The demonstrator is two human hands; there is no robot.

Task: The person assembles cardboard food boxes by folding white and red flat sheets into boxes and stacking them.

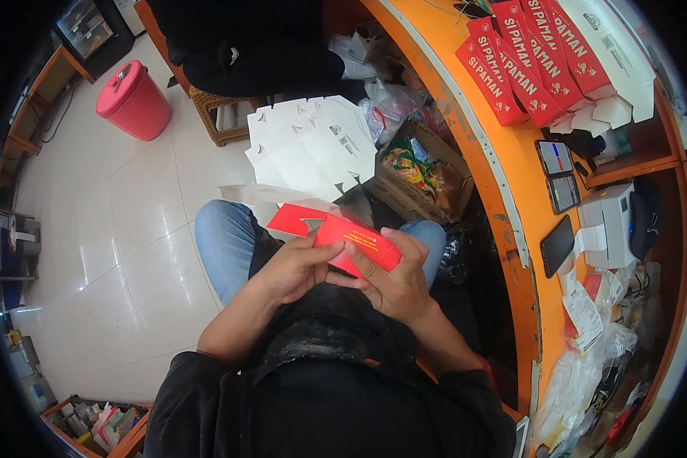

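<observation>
Above the person's lap, a red carton point(355, 238) is tilting between both hands, its narrow left flap with a curved cut-out sticking out to the side and small yellow print showing on its face. The left hand point(301, 267) is gripping its lower left part, thumb pressing on the red face; the right hand point(393, 278) is clasping the right end, its thumb lying across the same face and its fingers curling about the edge. Beneath and around it, denim-covered legs point(223, 238) are spreading to both sides. Just beyond the carton, flat white sheets of card point(305, 145) are lying spread out, dark cut-outs showing along their edges. To their right, an open cardboard box point(408, 200) is holding brightly coloured packets. Farther right, an orange desk point(504, 206) is curving past, carrying a group of red boxes point(523, 69) at its far end; nearer, two lit phones point(556, 157), a dark tablet-like device point(558, 246) and a white machine point(607, 225) are resting close together. Well off to the left, a lidded red bin point(137, 103) is standing on the pale tiled floor point(114, 229).
</observation>
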